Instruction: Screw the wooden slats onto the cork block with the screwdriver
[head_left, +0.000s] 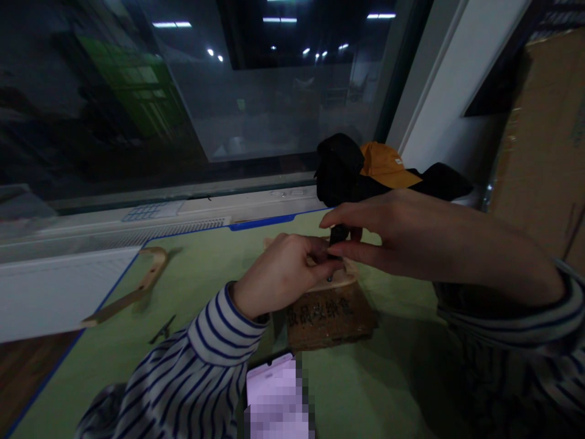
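nearest, at the bottom edge, a phone (272, 387) with a lit, partly pixelated screen lies on a green tabletop (365, 384). to its left is a small dark t-shaped item (162, 330). beyond the phone is a brown cardboard piece (331, 320) with printed characters. at its far edge, mid-table, sits a pale wooden part (345, 280), mostly covered by hands in striped sleeves (223, 332). the right hand (397, 235) pinches a small dark tool (339, 233) upright over the wood; the left hand (286, 265) curls in at its lower end, and whether it grips tool or wood i cannot tell. a curved wooden strip (148, 277) lies left. farther off are a black cap (340, 167), an orange cap (388, 164) and a dark window (283, 103).
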Tool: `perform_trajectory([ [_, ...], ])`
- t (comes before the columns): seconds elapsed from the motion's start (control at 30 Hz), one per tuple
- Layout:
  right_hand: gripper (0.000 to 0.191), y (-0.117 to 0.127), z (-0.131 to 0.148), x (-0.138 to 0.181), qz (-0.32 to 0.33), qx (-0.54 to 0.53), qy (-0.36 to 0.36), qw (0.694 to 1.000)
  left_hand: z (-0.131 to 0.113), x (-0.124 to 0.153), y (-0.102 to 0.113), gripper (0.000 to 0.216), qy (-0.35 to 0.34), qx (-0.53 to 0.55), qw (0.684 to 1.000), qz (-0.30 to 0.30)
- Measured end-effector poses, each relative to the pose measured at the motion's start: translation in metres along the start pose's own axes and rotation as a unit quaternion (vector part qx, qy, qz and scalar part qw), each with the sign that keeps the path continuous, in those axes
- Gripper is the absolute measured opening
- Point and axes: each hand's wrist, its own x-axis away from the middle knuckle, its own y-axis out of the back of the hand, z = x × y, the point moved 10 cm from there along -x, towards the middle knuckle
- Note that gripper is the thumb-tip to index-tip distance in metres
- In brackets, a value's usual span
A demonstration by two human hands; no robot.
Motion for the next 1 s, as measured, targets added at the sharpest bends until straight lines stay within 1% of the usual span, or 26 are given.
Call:
perform_trajectory([
  [0.17,0.017,-0.0034,0.0014,0.0007,0.021,-0.004,0.009,1.000,0.0030,-0.0005,0.0004,0.023,0.004,-0.005,1.000,-0.005],
  [0.3,0.016,-0.0019,-0.0002,0.0006,0.013,0.000,0.009,1.000,0.0027,-0.0010,0.0007,0.019,0.001,-0.005,1.000,-0.007],
  [0.53,0.015,-0.0013,-0.0002,0.0012,0.012,0.020,0.005,1.000,0.0005,-0.0012,0.0006,0.020,0.000,-0.024,1.000,-0.002],
  [0.7,0.015,-0.0022,-0.0005,0.0017,0.014,0.028,0.003,1.000,0.0007,-0.0008,-0.0012,0.020,-0.001,-0.020,1.000,0.007],
  [0.87,0.014,0.0005,-0.0007,0.0004,0.003,0.037,0.001,0.999,0.0027,-0.0004,-0.0015,0.019,0.000,-0.017,1.000,0.005],
  [1.0,0.015,-0.0014,-0.0019,0.0002,0.010,0.035,-0.004,0.999,0.0033,-0.0006,-0.0015,0.020,0.002,-0.016,1.000,0.005],
])
